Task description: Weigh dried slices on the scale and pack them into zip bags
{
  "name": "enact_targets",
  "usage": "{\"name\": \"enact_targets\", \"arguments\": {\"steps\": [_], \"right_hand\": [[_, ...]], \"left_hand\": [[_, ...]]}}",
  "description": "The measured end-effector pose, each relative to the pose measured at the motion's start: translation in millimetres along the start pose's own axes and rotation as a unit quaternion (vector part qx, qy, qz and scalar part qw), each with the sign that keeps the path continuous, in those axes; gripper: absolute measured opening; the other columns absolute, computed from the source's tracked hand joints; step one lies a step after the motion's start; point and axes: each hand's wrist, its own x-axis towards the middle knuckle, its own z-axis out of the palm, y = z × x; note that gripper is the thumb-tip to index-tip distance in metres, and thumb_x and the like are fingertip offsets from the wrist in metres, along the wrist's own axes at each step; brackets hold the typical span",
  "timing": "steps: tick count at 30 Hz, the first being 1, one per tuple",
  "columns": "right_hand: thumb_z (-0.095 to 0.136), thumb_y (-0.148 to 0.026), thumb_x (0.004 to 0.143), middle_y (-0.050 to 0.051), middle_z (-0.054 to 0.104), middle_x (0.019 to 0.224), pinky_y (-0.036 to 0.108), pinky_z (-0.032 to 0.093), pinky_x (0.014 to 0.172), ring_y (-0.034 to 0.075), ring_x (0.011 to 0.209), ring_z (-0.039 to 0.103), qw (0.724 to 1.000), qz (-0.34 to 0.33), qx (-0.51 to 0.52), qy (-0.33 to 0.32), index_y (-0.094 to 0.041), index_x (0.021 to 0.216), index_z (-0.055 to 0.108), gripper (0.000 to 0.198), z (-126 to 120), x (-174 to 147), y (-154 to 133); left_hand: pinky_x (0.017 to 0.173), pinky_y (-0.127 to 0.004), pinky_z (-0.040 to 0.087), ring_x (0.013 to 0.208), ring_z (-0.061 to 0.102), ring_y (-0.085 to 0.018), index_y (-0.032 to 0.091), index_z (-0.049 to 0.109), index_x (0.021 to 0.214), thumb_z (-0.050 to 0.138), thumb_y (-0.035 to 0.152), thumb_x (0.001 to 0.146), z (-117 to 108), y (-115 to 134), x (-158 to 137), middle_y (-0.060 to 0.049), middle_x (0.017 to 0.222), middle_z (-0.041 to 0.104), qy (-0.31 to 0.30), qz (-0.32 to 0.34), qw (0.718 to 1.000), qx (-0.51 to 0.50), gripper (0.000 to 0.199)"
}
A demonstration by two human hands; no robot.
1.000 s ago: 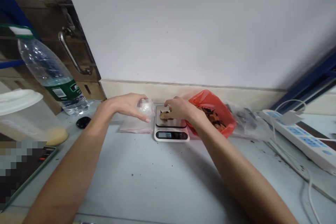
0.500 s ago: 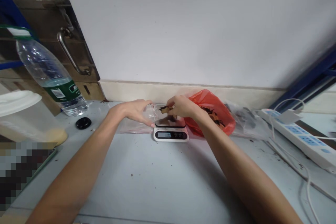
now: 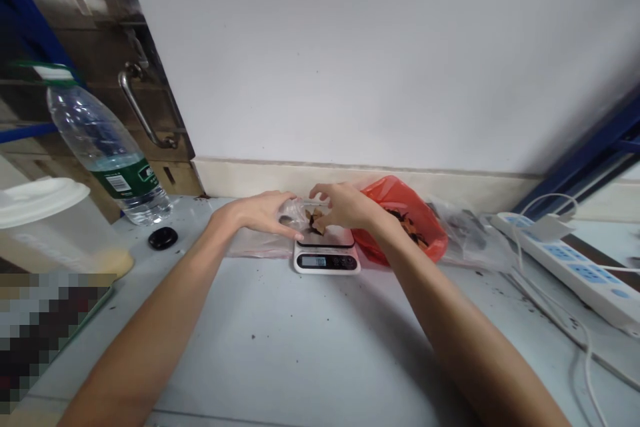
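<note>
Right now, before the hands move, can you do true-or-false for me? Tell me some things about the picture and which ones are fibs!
1. The left hand holds a clear bag. True.
2. The right hand is over the scale. True.
3. The red bag is left of the scale. False: the red bag is to its right.
4. The power strip is black. False: the power strip is white and blue.

Near the back edge of the bench [image 3: 240, 360], the left hand [image 3: 257, 213] holds a clear bag [image 3: 299, 211] by the scale [image 3: 327, 263], the right hand [image 3: 347, 207] touching brown dried pieces [image 3: 316, 222]
</note>
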Motion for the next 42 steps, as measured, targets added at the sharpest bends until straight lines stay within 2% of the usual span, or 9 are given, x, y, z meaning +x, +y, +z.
{"name": "enact_targets", "arguments": {"steps": [4,9,15,18,22,27,32,37,42], "right_hand": [[0.073,-0.02,0.078,0.013,0.075,0.117,0.029,0.049,0.077,0.026,0.1,0.069,0.999,0.007,-0.012,-0.048,-0.018,0.126,0.068,0.049,3,5,12],[0.072,-0.022,0.08,0.01,0.076,0.112,0.026,0.048,0.075,0.023,0.097,0.069,0.997,-0.006,-0.018,-0.079,-0.02,0.127,0.069,0.047,10,6,7],[0.066,-0.019,0.08,0.007,0.079,0.094,0.024,0.046,0.065,0.02,0.082,0.069,0.994,-0.031,-0.034,-0.094,-0.021,0.097,0.078,0.021,18,10,3],[0.069,-0.016,0.076,0.007,0.078,0.092,0.024,0.045,0.063,0.019,0.078,0.068,0.997,-0.022,-0.016,-0.074,-0.02,0.091,0.077,0.017,19,12,7],[0.064,-0.003,0.073,0.008,0.077,0.087,0.024,0.044,0.06,0.018,0.074,0.066,0.999,-0.003,0.009,-0.035,-0.017,0.087,0.075,0.022,17,12,12],[0.06,0.003,0.071,0.005,0.074,0.078,0.022,0.046,0.061,0.014,0.068,0.064,0.999,-0.001,0.042,-0.016,-0.016,0.075,0.069,0.021,11,12,20],[0.062,-0.004,0.078,0.001,0.071,0.075,0.024,0.05,0.064,0.012,0.063,0.064,0.983,-0.06,0.155,0.076,-0.017,0.073,0.064,0.014,7,11,14],[0.065,-0.012,0.082,0.005,0.075,0.086,0.03,0.055,0.074,0.017,0.078,0.07,0.953,-0.142,0.239,0.118,-0.017,0.087,0.067,0.007,6,5,-4],[0.063,-0.022,0.087,0.011,0.076,0.103,0.035,0.059,0.078,0.02,0.088,0.072,0.924,-0.177,0.316,0.123,-0.018,0.115,0.066,0.029,-6,-4,-3]], "left_hand": [[0.097,-0.039,0.046,0.121,0.06,-0.037,0.02,0.044,0.145,0.065,0.077,0.066,-7,-4,-7,-0.018,0.141,0.06,-0.017,-0.014,1.0,0.001,0.1],[0.098,-0.04,0.045,0.121,0.059,-0.035,0.019,0.042,0.146,0.067,0.071,0.069,-17,-8,-16,-0.017,0.14,0.061,-0.017,-0.02,1.0,-0.015,0.096],[0.103,-0.041,0.045,0.128,0.056,-0.035,0.023,0.049,0.144,0.071,0.064,0.069,0,-17,-22,-0.014,0.144,0.059,0.036,-0.014,0.999,-0.011,0.089],[0.106,-0.041,0.045,0.13,0.056,-0.035,0.022,0.053,0.142,0.071,0.063,0.071,19,-20,-26,-0.013,0.143,0.06,0.095,0.016,0.995,-0.025,0.084],[0.107,-0.044,0.046,0.129,0.057,-0.035,0.022,0.052,0.144,0.069,0.067,0.073,39,-23,-29,-0.014,0.142,0.06,0.148,0.011,0.989,-0.025,0.085],[0.108,-0.046,0.045,0.128,0.058,-0.036,0.023,0.055,0.142,0.069,0.066,0.075,47,-22,-23,-0.013,0.142,0.061,0.208,0.024,0.977,-0.032,0.08],[0.11,-0.048,0.044,0.133,0.055,-0.036,0.019,0.053,0.145,0.072,0.066,0.073,52,-16,-17,-0.016,0.146,0.058,0.237,0.035,0.968,-0.078,0.088],[0.111,-0.051,0.044,0.13,0.057,-0.035,0.019,0.053,0.145,0.072,0.064,0.075,52,-9,-15,-0.016,0.143,0.061,0.287,0.074,0.941,-0.164,0.085],[0.111,-0.048,0.044,0.133,0.055,-0.035,0.016,0.051,0.147,0.071,0.065,0.076,47,-3,-18,-0.016,0.146,0.058,0.312,0.075,0.903,-0.284,0.088]]}}
